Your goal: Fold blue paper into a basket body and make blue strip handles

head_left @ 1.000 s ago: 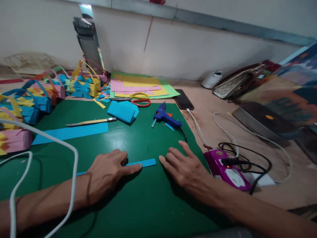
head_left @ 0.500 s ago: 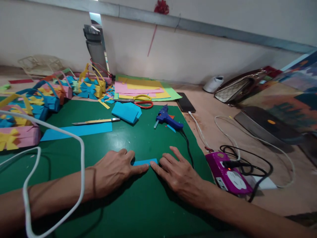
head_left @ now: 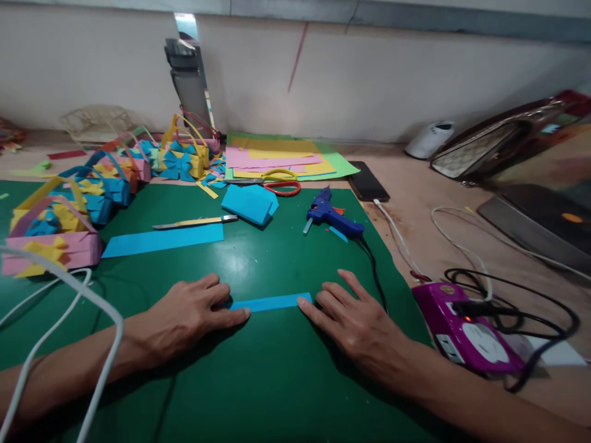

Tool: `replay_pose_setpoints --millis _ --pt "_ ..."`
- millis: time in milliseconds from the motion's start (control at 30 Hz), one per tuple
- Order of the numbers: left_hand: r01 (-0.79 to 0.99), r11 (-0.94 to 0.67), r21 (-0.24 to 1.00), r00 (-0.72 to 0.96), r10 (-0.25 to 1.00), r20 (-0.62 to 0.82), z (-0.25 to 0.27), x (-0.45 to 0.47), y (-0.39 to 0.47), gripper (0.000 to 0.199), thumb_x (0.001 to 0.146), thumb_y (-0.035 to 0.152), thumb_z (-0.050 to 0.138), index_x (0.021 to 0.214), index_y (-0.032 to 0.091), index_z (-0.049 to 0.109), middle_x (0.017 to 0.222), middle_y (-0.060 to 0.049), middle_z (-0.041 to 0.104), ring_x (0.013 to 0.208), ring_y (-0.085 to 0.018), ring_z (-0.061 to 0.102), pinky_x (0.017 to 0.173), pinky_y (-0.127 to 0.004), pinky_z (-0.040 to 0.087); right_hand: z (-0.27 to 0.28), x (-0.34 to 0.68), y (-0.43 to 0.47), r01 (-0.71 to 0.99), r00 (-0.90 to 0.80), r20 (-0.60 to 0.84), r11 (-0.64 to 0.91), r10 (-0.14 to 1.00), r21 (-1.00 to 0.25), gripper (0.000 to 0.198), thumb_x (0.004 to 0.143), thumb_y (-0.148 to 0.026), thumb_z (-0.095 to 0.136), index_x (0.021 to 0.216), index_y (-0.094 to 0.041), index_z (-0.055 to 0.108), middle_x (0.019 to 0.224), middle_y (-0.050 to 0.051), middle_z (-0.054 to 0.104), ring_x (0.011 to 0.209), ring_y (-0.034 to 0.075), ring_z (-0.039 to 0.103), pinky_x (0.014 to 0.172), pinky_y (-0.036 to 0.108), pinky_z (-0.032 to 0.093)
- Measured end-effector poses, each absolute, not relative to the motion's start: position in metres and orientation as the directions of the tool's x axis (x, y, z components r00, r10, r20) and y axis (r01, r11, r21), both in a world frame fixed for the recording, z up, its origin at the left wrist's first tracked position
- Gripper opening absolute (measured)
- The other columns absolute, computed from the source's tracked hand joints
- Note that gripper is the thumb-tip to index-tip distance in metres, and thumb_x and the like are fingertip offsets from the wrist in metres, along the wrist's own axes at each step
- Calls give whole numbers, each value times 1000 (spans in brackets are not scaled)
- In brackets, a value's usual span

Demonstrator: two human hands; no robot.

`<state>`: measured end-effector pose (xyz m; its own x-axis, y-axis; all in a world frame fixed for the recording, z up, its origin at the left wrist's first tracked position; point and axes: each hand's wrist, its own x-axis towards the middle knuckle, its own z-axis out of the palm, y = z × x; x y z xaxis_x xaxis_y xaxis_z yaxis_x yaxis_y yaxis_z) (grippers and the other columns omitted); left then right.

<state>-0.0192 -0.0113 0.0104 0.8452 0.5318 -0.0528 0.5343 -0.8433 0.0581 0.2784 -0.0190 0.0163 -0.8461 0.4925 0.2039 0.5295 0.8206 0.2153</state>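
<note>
A narrow blue paper strip (head_left: 274, 303) lies on the green mat (head_left: 258, 375) between my hands. My left hand (head_left: 196, 306) is closed on the strip's left part, thumb pressed along its near edge and fingers curled behind it. At the other end, my right hand (head_left: 348, 317) holds the strip under its thumb, with the fingers bent and the little finger raised. Beyond them lie a wider blue paper strip (head_left: 161, 242), a craft knife (head_left: 196, 222) along its far edge, and a folded blue paper piece (head_left: 249, 204). A blue glue gun (head_left: 333, 214) rests farther right.
Small paper baskets (head_left: 55, 249) line the left side. Scissors (head_left: 282, 182) lie before stacked coloured paper (head_left: 286, 157). A phone (head_left: 368, 181) and a purple power strip (head_left: 466, 329) with tangled cords stand right. A white cable (head_left: 108, 357) loops across my left forearm.
My left hand has slid leftward along the strip, away from my right hand, so more blue paper shows between the thumbs. The camera view has shifted.
</note>
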Motion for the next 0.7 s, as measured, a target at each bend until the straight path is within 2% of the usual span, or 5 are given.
replay_pose_setpoints --millis 133,300,400,600,700 --pt "558 -828 58 829 558 -14 3 -40 -17 34 93 17 37 123 31 47 81 -3 49 72 -17 41 54 -27 29 14 278 -19 529 -846 217 814 487 239 33 87 -6 34 106 -11 61 77 8 60 78 22 53 87 52 38" --pt "594 -802 66 780 594 197 -10 -66 -23 33 95 17 32 115 31 54 71 -1 49 64 -15 40 50 -24 29 14 278 -18 520 -853 222 811 473 268 32 86 -6 36 104 -12 61 75 7 59 78 21 53 87 51 38" --pt "593 -800 96 771 598 219 -13 -81 -32 33 93 15 37 115 30 56 72 -1 52 63 -13 43 51 -22 32 15 277 -18 515 -855 224 810 467 281 32 87 -6 35 104 -12 61 76 7 59 77 22 53 86 50 38" --pt "731 -662 162 617 744 257 -20 -106 -54 42 89 7 37 113 33 60 72 0 55 64 -12 49 57 -21 39 16 277 -19 521 -853 220 804 474 287 31 85 -5 37 103 -12 62 76 7 59 76 20 52 88 49 38" --pt "781 -592 197 528 796 298 -20 -109 -59 37 90 11 39 118 28 56 75 -1 55 64 -11 52 56 -20 41 17 275 -21 517 -856 211 791 472 327 32 83 -4 39 105 -11 61 76 7 59 74 21 52 88 49 37"
